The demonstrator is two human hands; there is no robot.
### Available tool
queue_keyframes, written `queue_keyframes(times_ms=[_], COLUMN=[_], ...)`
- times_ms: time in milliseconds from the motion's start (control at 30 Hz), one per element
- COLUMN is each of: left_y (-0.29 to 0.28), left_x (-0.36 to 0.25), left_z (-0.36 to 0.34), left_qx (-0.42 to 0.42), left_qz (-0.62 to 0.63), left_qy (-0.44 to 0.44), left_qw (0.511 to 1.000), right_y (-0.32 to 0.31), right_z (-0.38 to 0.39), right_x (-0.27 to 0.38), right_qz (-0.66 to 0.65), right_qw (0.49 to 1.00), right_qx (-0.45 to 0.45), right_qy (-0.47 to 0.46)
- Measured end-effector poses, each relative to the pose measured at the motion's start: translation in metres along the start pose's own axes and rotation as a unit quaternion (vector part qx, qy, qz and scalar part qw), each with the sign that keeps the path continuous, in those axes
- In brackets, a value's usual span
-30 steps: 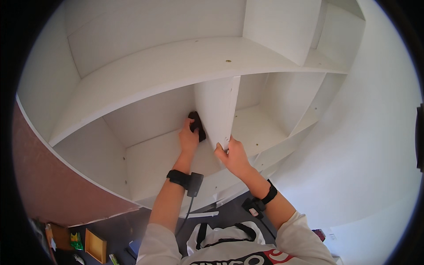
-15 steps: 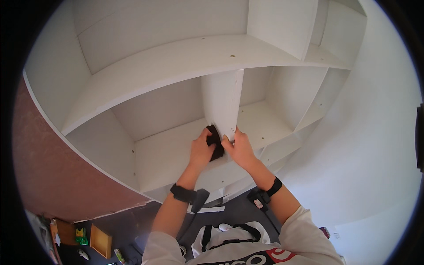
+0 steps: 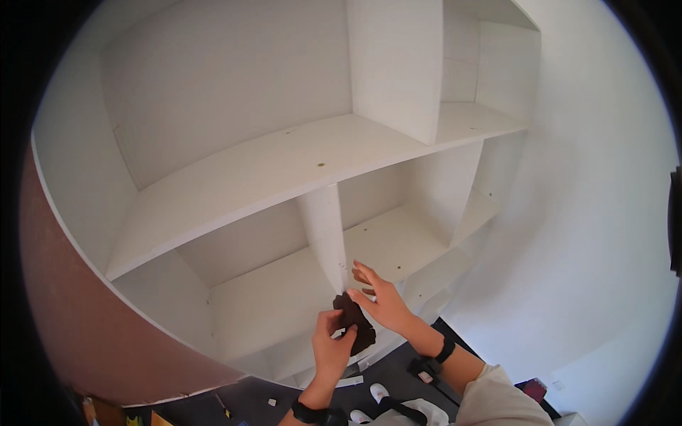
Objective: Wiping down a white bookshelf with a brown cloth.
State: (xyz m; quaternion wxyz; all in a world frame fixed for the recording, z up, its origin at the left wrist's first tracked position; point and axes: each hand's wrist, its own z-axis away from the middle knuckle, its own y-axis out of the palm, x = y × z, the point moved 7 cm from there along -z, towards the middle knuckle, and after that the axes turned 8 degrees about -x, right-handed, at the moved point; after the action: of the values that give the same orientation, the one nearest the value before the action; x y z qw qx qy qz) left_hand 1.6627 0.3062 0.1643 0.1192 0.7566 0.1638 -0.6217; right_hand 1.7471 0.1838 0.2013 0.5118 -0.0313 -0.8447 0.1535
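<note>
Dark cloth [image 3: 361, 334], bunched and drooping, and it's the left hand [image 3: 331, 353] that has it! Fingers over the near side, thumb pressed across the middle, a snug pinch. And look at the line of it: the long axis runs from upper left down to lower right, the top end pointing up at the foot of the white upright divider [image 3: 325, 231], just in front of that panel's front edge. Touching the panel? Can't tell from here.

Now the right hand [image 3: 387, 304], just above and to the right of the cloth: fingers parted, loosely curled, nothing in its grasp that shows. Its fingertips hover right by the divider's front edge, contact impossible to call, and the thumb reaches in close to the cloth's top end. Whether it meets the fabric is too tight to judge. So here's the geometry: cloth between the two hands, left below and on it, right above and just off it.

Around them, the white shelf unit [image 3: 234, 188] fills the view, with the lower left compartment [image 3: 273, 291] opening to the left of the divider. Down below, a pale shoe [image 3: 379, 392] shows against the dark floor [image 3: 249, 395].
</note>
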Motion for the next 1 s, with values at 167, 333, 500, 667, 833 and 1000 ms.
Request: queue_keyframes(times_ms=[167, 333, 500, 667, 833, 1000], left_y=[0.052, 0.127, 0.220, 0.320, 0.368, 0.364], left_x=[-0.027, -0.089, -0.136, -0.169, -0.206, -0.253], left_z=[0.003, -0.005, -0.017, -0.023, -0.039, -0.054], left_qx=[0.031, 0.075, 0.125, 0.160, 0.092, -0.180], left_qz=[0.095, 0.174, 0.151, 0.197, -0.021, -0.316], left_qy=[0.005, 0.104, 0.209, 0.216, 0.327, 0.510], left_qw=[0.995, 0.976, 0.958, 0.943, 0.940, 0.780], right_y=[-0.047, -0.137, -0.240, -0.330, -0.410, -0.463], right_z=[0.014, 0.011, -0.012, -0.043, -0.095, -0.136], right_x=[-0.002, 0.046, 0.043, 0.014, 0.001, 0.034], right_qz=[-0.071, -0.056, 0.042, -0.059, -0.048, -0.010], right_qw=[0.988, 0.997, 0.980, 0.991, 0.970, 0.901], right_qx=[0.097, 0.021, -0.059, -0.047, -0.155, -0.337], right_qy=[0.099, -0.043, -0.186, -0.111, -0.180, -0.272])
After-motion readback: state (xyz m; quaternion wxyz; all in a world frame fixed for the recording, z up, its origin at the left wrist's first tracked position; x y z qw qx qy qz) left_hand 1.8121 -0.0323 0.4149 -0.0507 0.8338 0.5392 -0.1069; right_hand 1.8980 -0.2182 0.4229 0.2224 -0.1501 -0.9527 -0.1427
